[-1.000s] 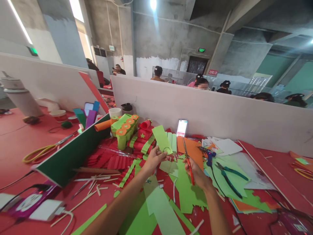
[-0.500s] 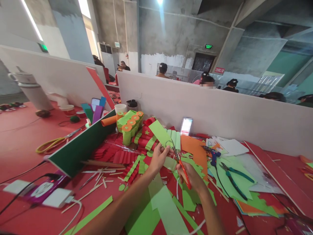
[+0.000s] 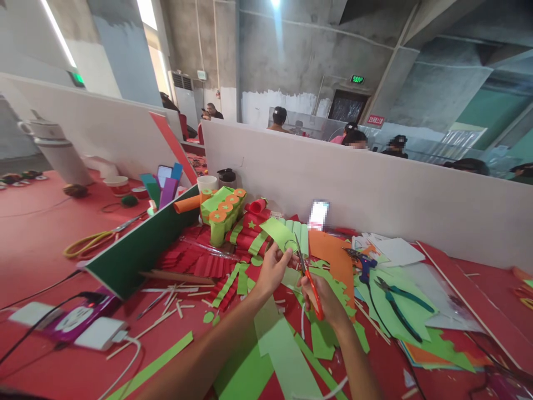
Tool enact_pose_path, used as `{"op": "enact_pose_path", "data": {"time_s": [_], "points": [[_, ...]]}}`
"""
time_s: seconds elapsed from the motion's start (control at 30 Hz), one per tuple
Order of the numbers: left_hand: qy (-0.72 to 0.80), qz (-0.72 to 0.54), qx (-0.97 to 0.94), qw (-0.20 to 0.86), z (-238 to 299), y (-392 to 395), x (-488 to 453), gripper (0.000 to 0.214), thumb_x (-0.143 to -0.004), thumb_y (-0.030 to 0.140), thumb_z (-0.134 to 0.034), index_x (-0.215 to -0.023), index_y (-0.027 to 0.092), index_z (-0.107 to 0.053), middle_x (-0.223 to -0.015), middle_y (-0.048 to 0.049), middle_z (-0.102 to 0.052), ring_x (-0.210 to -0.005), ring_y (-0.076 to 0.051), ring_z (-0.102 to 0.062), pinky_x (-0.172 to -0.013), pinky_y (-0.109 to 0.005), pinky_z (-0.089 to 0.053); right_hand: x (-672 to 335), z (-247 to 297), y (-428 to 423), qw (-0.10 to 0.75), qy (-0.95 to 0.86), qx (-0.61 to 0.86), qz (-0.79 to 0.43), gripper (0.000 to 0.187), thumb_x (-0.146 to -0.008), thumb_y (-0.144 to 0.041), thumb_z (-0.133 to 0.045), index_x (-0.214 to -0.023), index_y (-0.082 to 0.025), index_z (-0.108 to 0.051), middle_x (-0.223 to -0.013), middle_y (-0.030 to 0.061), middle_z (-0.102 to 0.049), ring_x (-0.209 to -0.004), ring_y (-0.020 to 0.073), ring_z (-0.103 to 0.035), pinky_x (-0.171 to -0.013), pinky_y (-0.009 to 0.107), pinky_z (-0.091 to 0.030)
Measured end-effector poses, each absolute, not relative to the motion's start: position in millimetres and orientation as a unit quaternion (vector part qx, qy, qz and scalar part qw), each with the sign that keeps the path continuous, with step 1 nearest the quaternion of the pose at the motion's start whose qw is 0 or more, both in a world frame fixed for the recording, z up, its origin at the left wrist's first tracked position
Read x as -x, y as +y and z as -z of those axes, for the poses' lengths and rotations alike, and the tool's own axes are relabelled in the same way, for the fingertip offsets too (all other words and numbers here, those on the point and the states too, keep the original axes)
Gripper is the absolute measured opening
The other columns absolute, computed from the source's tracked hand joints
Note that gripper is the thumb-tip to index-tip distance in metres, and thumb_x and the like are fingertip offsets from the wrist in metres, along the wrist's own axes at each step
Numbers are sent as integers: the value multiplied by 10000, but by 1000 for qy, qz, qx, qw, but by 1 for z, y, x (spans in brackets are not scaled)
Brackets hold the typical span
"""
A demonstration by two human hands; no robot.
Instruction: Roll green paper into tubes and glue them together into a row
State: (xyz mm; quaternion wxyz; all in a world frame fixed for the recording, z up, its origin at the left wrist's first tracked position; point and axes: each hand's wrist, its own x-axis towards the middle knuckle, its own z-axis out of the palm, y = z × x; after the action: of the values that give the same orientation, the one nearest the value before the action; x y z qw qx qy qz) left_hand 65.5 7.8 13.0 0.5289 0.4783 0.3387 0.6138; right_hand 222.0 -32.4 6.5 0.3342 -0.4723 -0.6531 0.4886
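Note:
My left hand (image 3: pixel 272 269) pinches a light green paper piece (image 3: pixel 278 231) with a drawn outline, held up over the cluttered red table (image 3: pixel 37 239). My right hand (image 3: pixel 327 300) grips red-handled scissors (image 3: pixel 308 280), whose blades point up into the right edge of that green piece. Both hands are closed. Below them lie many green paper strips and offcuts (image 3: pixel 283 361).
A green-and-orange paper model (image 3: pixel 220 211) and red folded paper (image 3: pixel 200 264) sit behind my hands. A dark green board (image 3: pixel 141 247), yellow-handled scissors (image 3: pixel 89 243), pliers (image 3: pixel 397 308), a glue gun (image 3: pixel 362 266), chargers (image 3: pixel 79 328) and a phone (image 3: pixel 318 215) lie around. A white partition (image 3: pixel 375 194) backs the table; people sit beyond it.
My right hand brought the scissors left from the orange paper up to the green piece. My left hand turned the piece down a little toward the blades.

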Motion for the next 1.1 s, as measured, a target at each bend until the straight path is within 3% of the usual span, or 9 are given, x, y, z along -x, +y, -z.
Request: {"op": "enact_pose_path", "data": {"time_s": [0.27, 0.4, 1.1], "points": [[337, -622, -495, 505, -13, 5, -67, 258, -872, 393, -588, -978, 178, -493, -752, -17, -684, -645, -145, -636, -641, -287, -525, -220, -13, -40, 319, -673, 475, -468, 489, -892, -683, -355, -767, -215, -423, -583, -57, -409, -482, 110, -423, -475, 231, -375], [347, -620, -492, 503, -12, 3, -69, 247, -867, 405, -590, -902, 188, -480, -734, -16, -684, -634, -138, -634, -603, -257, -499, -220, -15, -41, 310, -678, 479, -464, 531, -896, -709, -275, -741, -217, -400, -589, -47, -415, -495, 115, -421, -488, 241, -373], [347, -606, -496, 516, -14, 4, -68, 269, -859, 437, -588, -891, 202, -462, -742, -11, -683, -639, -139, -631, -604, -266, -487, -219, -16, -39, 324, -662, 477, -479, 514, -872, -704, -378, -716, -214, -402, -536, -67, -405, -433, 103, -448, -437, 222, -360]]}}
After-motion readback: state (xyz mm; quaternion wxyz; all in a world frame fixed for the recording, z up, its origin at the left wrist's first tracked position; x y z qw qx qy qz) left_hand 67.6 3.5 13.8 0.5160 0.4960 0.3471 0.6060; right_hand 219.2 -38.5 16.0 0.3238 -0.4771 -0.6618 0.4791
